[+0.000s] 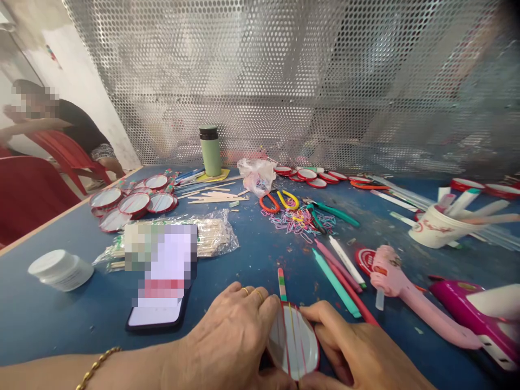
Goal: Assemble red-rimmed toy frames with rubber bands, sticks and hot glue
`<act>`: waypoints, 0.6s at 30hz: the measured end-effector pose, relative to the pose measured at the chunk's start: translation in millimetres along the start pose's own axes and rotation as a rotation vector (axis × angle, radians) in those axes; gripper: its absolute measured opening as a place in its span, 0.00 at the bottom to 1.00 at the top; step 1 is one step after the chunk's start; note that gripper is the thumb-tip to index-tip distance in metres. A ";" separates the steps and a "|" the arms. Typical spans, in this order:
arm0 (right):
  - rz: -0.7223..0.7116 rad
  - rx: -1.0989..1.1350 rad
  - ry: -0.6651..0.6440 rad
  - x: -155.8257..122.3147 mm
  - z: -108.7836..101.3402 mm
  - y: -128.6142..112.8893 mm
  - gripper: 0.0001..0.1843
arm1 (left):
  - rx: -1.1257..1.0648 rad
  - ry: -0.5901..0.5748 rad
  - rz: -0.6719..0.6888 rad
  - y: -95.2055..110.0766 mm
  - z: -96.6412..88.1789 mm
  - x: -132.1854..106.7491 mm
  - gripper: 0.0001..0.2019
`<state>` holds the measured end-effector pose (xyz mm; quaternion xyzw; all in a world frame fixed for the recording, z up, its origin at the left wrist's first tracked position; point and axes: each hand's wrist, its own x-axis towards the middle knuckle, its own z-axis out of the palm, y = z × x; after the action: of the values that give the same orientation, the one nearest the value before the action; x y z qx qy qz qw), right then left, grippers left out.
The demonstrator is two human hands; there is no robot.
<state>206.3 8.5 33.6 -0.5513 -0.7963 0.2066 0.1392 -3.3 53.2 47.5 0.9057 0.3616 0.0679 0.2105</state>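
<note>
Both my hands grip a round red-rimmed lid (293, 340) strung with thin bands and fixed to a striped stick (281, 284), low in the middle of the blue table (260, 254). My left hand (231, 336), with rings and a gold bracelet, curls over the lid's left edge. On the lid's right edge my right hand (349, 352) pinches the rim. A phone (160, 287) lies just left of my left hand.
A pink glue gun (406, 292), coloured sticks (341, 271) and a white cup (436, 227) lie to the right. Scissors (280, 201), pliers and paper clips (298, 222) sit mid-table. Finished lids (134, 203), a bagged stick bundle, a white jar (60, 269) and a green bottle (210, 150) stand left. A person sits far left.
</note>
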 end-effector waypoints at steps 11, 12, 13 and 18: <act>0.014 -0.004 -0.033 0.0 0.5 0.0 0.19 | 0.000 -0.023 -0.015 1.7 -2.6 0.2 0.22; 0.011 0.003 -0.022 -0.1 0.1 -0.2 0.19 | -0.001 -0.022 -0.016 2.1 -3.0 -0.2 0.22; 0.009 0.007 -0.014 -0.2 -0.4 -0.3 0.18 | -0.003 -0.026 -0.017 2.3 -3.6 -0.4 0.22; 0.027 -0.019 -0.012 -0.1 -1.8 -1.0 0.17 | -0.022 -0.061 -0.024 1.5 -5.8 0.1 0.24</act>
<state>206.3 8.4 35.6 -0.5619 -0.7916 0.2041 0.1266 -3.9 54.2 53.3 0.9005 0.3653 0.0417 0.2321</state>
